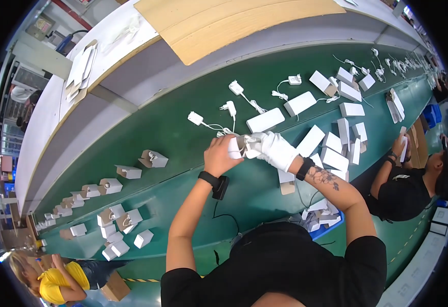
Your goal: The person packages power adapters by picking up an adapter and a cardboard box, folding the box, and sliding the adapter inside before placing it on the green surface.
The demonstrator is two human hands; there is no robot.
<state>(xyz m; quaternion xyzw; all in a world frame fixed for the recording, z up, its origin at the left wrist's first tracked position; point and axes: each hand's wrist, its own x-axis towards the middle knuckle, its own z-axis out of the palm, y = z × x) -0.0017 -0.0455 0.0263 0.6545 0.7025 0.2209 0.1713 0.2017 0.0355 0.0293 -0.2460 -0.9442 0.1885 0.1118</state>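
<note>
Left hand [220, 156] gripping a small open white box [234, 148], gloved right hand [276, 149] grasping a white adapter [253, 147] at the box's mouth, both above the green worktop [183, 184], corded chargers [195, 118] beyond

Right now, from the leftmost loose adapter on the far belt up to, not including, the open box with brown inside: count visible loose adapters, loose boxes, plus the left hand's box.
Loose white adapters: 4
Loose white boxes: 2
Box in left hand: 1
Total: 7

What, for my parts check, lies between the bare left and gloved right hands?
Mainly a small white box, held by the left hand, shows there in the head view.
</note>
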